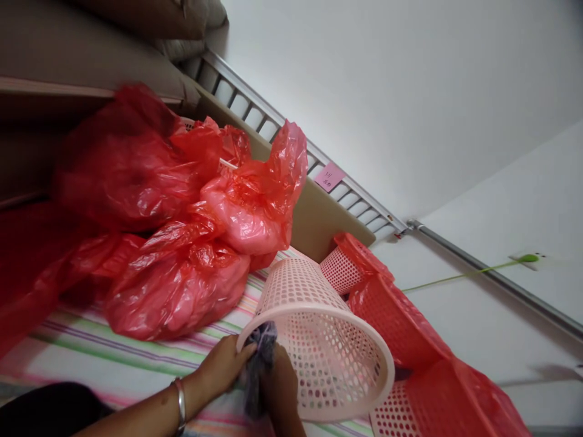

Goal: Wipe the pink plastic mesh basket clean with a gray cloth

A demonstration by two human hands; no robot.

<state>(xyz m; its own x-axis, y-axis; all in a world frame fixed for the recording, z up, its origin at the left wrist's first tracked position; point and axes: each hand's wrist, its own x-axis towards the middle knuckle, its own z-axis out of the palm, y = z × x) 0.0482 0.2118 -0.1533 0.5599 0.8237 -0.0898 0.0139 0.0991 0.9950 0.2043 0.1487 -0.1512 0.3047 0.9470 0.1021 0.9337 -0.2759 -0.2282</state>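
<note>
A pale pink perforated plastic wastebasket [296, 285] lies tipped on its side, its round mouth turned toward me. My left hand [230, 361], with a silver bangle on the wrist, is closed on the left part of its rim, the thumb touching a dark grey cloth [260, 346]. At the mouth, my right hand [280, 376] is closed round the cloth, which folds over the rim and hangs down below. Part of the right hand's fingers is hidden behind the cloth.
Several red plastic bags [182, 285], some filled, lie left on the striped sheet [136, 355]. At right, more baskets [401, 328] stand lined with red bags. Behind run a metal bed rail [291, 121] with a pink note [330, 176] and a grey pipe [483, 267].
</note>
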